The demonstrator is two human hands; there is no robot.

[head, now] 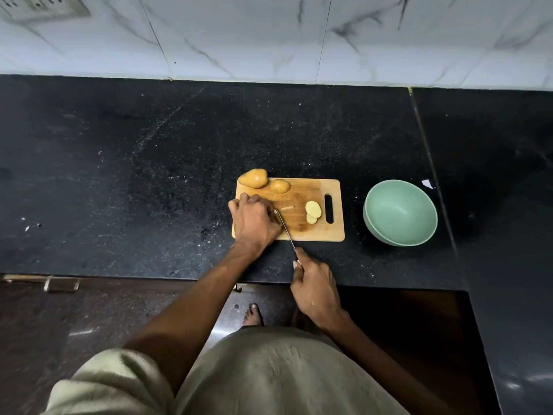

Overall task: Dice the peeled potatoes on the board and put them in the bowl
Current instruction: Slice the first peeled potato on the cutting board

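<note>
A wooden cutting board (314, 232) lies on the black counter. Two whole potatoes rest along its far left edge, a larger one (253, 178) and a smaller one (280, 186). Pale potato slices (313, 211) lie near the handle slot, and a thin strip (288, 208) sits mid-board. My left hand (253, 220) covers the board's left side with its fingers curled over a potato piece that is mostly hidden. My right hand (314, 290) grips the handle of a knife (285, 232), whose blade runs up against my left fingers. The green bowl (371, 223) stands empty to the right.
The black granite counter (149, 181) stretches left and right, with a marble tiled wall (269, 40) behind and a socket plate (42, 7) at the top left. A small white scrap (428, 184) lies beyond the bowl. A bare foot (253, 314) shows below the counter edge.
</note>
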